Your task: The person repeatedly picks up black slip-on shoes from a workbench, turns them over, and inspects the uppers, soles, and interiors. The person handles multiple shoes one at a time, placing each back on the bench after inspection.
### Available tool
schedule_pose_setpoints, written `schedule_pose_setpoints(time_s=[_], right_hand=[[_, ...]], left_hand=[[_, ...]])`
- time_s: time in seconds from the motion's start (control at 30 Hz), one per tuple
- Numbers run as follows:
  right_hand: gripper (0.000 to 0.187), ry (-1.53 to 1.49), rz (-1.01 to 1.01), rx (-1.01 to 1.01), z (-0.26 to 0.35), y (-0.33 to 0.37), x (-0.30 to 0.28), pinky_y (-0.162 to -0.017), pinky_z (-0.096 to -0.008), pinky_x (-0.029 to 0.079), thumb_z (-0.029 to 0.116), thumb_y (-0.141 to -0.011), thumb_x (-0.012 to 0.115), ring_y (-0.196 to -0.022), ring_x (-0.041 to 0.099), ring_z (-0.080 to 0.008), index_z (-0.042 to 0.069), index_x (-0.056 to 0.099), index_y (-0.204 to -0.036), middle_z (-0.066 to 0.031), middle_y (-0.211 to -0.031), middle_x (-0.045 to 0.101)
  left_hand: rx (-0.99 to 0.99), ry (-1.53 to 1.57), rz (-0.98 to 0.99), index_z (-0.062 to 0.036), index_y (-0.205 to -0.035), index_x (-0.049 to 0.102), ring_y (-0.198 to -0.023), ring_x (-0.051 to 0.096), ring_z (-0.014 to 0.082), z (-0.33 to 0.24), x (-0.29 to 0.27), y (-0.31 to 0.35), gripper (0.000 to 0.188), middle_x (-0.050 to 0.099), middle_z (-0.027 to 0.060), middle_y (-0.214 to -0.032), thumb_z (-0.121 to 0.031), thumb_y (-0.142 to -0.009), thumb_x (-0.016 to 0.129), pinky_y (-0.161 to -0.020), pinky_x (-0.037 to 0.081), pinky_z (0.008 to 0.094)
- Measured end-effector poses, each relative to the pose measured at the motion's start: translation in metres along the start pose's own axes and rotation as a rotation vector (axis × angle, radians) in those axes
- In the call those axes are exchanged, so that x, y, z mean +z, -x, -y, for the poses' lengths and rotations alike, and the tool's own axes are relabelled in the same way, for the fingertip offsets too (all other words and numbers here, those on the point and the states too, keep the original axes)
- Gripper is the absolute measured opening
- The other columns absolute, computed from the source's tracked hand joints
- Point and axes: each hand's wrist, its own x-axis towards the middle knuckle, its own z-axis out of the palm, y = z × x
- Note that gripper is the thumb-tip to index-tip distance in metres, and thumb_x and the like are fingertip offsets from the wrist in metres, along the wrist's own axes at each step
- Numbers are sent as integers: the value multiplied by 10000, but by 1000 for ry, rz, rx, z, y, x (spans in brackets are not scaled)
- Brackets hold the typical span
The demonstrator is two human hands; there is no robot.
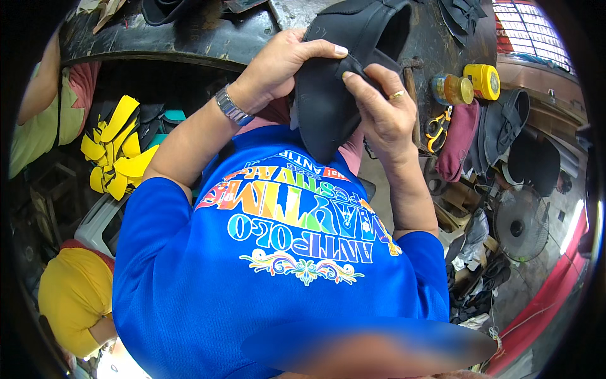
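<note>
A black shoe upper (328, 104), soft and with its opening turned to the upper right, is held up in front of my blue shirt at the edge of the dark table. My left hand (278, 66), with a metal watch at the wrist, grips its left side, the thumb lying flat on the outer face. From the right, my right hand (386, 114), wearing a ring, pinches the material near a seam at the middle. The two thumbs are close together. Fingers behind the upper are partly hidden.
A hammer (410, 95), yellow-lidded jar (451, 90), yellow tub (483, 81) and orange-handled scissors (437, 128) sit right, beside a maroon piece (457, 142) and stacked black uppers (502, 129). Yellow cut pieces (117, 151) hang left; a fan (521, 221) stands right. Other people are at left.
</note>
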Motion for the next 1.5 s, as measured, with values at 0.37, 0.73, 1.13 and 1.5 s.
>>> schedule_pose_setpoints(time_s=[0.37, 0.73, 1.13, 1.5], right_hand=[[294, -164, -76, 143, 3, 5, 10, -742, -326, 536, 3, -747, 776, -876, 651, -265, 90, 759, -1028, -133, -1016, 624], [262, -617, -253, 502, 19, 7, 8, -798, -248, 481, 6, -842, 728, -872, 595, -113, 7, 636, -1087, -36, -935, 640], [355, -424, -74, 626, 28, 3, 6, -748, -192, 457, 21, -844, 739, -848, 564, -55, -5, 595, -1168, -12, -949, 618], [225, -628, -156, 828, 20, 26, -14, -627, -209, 453, 105, -778, 829, -710, 561, -46, -9, 645, -838, 2, -770, 638]], left_hand=[[-89, -49, 22, 28, -1161, 638, -961, 701, 212, 1, -2, 16, 401, 709, 136, -1064, -66, -809, 806, -870, 577, 344], [-31, -36, 52, 7, -1149, 653, -939, 695, 179, 3, 0, 17, 371, 716, 109, -1052, -3, -803, 783, -862, 571, 322], [-73, -63, -29, -4, -1146, 652, -931, 693, 176, 14, 3, 26, 367, 704, 97, -1043, -70, -813, 791, -834, 580, 319], [-85, -35, -81, -33, -1179, 641, -988, 689, 206, 15, -11, 35, 364, 702, 102, -1076, -106, -844, 761, -879, 570, 370]])
